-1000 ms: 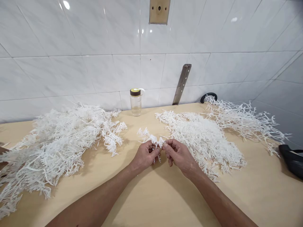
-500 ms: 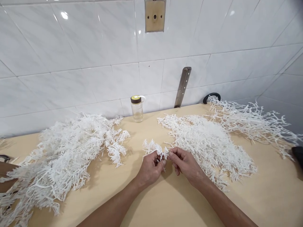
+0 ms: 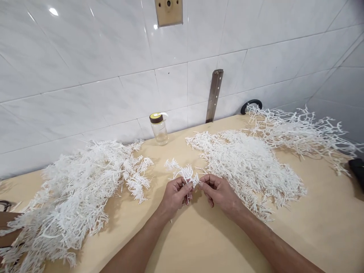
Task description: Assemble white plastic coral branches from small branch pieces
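Between thumb and fingers, my left hand (image 3: 176, 195) grips a white branching plastic sprig (image 3: 184, 173), whose frilly tips stick out above and beside the fingers. My right hand (image 3: 217, 192) pinches the sprig's right tip with thumb and forefinger, its other fingers curled. Both hands are close together over the wooden table (image 3: 196, 242). Just right of my right hand spreads a heap of small white pieces (image 3: 250, 167). To the left lies a bigger pile of white frilly sprigs (image 3: 82, 189).
A clear jar with a dark and yellow lid (image 3: 159, 129) stands near the tiled wall. Bare white branched stems (image 3: 301, 129) lie at the back right, by a black ring-shaped handle (image 3: 251, 106). A perforated metal strip (image 3: 214, 94) leans on the wall.
The view has tilted and shifted slightly. My left hand has turned a little with the sprig, and more of its frilly tips show. My right hand keeps pinching at its right end.
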`<state>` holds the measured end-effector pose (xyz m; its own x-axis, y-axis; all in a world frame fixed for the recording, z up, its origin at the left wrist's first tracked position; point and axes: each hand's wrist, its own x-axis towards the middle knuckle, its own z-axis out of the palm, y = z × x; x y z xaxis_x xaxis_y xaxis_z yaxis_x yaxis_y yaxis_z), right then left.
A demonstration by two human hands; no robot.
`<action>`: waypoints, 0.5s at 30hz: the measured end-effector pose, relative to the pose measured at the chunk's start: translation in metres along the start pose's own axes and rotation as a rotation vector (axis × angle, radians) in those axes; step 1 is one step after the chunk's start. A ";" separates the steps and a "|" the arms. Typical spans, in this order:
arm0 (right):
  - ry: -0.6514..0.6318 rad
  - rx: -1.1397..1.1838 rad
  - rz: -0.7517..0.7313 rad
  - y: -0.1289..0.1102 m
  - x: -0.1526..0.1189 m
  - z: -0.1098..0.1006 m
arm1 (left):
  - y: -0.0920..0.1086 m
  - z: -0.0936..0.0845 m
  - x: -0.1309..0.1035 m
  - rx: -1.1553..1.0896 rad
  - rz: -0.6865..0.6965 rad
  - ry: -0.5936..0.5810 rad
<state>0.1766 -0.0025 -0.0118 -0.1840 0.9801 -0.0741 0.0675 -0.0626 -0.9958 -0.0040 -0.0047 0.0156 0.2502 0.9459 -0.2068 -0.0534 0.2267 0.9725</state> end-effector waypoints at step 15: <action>-0.013 0.149 0.078 -0.006 -0.006 0.004 | -0.007 0.009 0.000 0.111 0.087 0.120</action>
<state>0.1730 -0.0088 -0.0060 -0.1965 0.9688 -0.1508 -0.0638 -0.1661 -0.9840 0.0052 -0.0081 0.0096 0.1321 0.9832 -0.1261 0.0389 0.1220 0.9918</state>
